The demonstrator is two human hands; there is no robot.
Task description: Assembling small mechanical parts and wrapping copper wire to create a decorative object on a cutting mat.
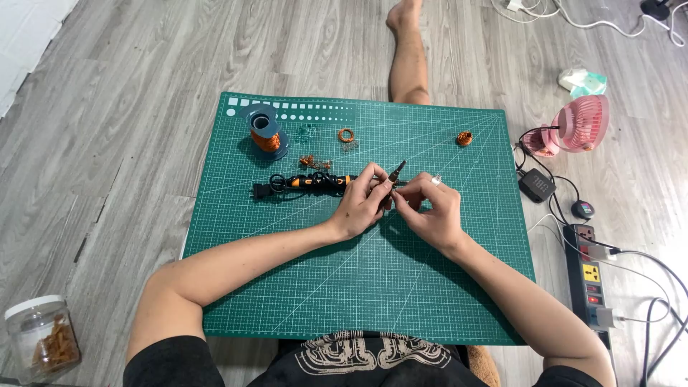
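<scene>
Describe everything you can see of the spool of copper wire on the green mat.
The spool of copper wire stands upright near the far left corner of the green cutting mat. It has a blue-grey core with round flanges, the lower one resting flat on the mat. Shiny orange-copper wire is wound around its middle. It looks like plastic. Nothing else touches it; both hands work further right, and the small wire coils lie apart from it.
</scene>
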